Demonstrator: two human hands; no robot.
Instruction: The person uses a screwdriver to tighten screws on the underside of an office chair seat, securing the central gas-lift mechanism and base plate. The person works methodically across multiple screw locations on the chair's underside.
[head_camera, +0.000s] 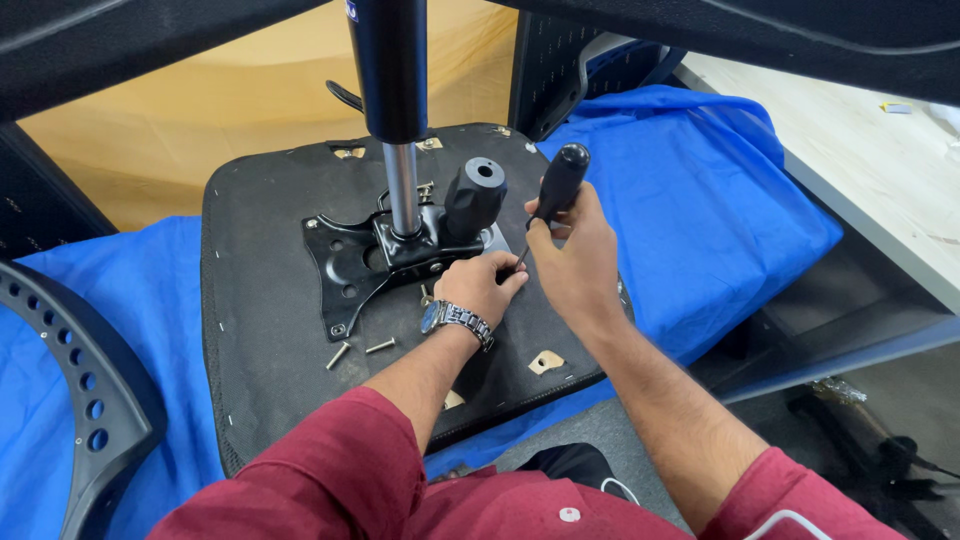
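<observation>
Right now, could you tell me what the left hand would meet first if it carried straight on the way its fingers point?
Probably the screwdriver tip held by the right hand, just ahead of the left hand; the black metal mounting plate's edge is also close. Depth is unclear.

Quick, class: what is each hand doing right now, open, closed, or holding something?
Left hand: curled, fingertips on the metal plate; whether it grips anything cannot be told.
Right hand: closed around the screwdriver.
</observation>
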